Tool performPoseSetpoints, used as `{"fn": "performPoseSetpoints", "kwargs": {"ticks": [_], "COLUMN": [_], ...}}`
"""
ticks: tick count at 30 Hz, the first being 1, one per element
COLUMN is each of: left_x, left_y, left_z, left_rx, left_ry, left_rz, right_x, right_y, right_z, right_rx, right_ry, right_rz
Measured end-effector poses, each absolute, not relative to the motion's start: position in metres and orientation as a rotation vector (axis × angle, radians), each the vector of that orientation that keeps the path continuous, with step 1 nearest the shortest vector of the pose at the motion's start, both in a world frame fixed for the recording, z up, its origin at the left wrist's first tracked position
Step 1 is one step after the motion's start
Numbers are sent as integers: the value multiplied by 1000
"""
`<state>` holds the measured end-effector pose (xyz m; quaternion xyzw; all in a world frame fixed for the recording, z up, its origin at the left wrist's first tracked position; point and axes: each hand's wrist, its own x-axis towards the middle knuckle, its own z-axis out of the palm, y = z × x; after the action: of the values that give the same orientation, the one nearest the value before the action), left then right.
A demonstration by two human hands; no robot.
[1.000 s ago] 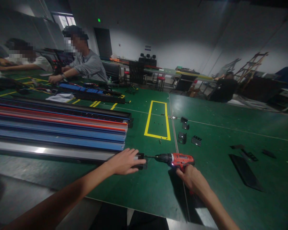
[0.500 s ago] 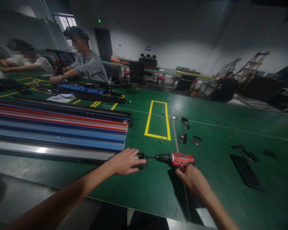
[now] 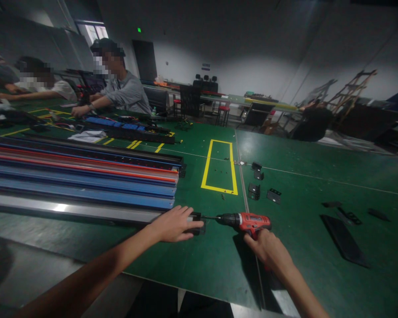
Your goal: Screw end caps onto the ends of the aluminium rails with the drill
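My left hand (image 3: 176, 224) lies over the right end of a silver and black metal profile (image 3: 96, 213), fingers apart, with the thumb across its black end bracket (image 3: 197, 229). My right hand (image 3: 272, 251) is wrapped round the handle of a red and black power drill (image 3: 254, 222). The drill lies level and points left. Its long bit (image 3: 211, 217) reaches the end bracket; the exact contact at the tip is too small to tell. Blue profiles (image 3: 119, 187) and red-edged ones (image 3: 146, 173) lie in parallel behind the silver one.
Small black brackets (image 3: 254, 191) lie beyond the drill, beside a yellow taped rectangle (image 3: 203, 176) with small screws. A flat black plate (image 3: 344, 240) is at the right. Two people (image 3: 128, 95) work at the far left, near blue packs (image 3: 116, 123) and a white cloth (image 3: 86, 136).
The whole view has shifted slightly. Both hands, the drill and the profile keep the same positions relative to each other.
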<state>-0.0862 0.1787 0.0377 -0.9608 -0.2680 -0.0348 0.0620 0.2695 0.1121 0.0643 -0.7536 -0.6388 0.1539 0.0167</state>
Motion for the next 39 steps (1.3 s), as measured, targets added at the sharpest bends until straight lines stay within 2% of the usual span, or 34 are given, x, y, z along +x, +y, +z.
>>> {"fn": "performPoseSetpoints", "kwargs": {"ticks": [17, 39], "left_x": [-86, -83], "left_y": [178, 177], "left_z": [39, 43], "left_rx": [-2910, -2909], "left_ry": [-841, -843], "left_rz": [-111, -112], "right_x": [268, 265], "right_y": [114, 111], "right_z": [68, 73], "right_rx": [-2409, -2384], "right_ry": [-1995, -2048], "right_rz": [545, 464]}}
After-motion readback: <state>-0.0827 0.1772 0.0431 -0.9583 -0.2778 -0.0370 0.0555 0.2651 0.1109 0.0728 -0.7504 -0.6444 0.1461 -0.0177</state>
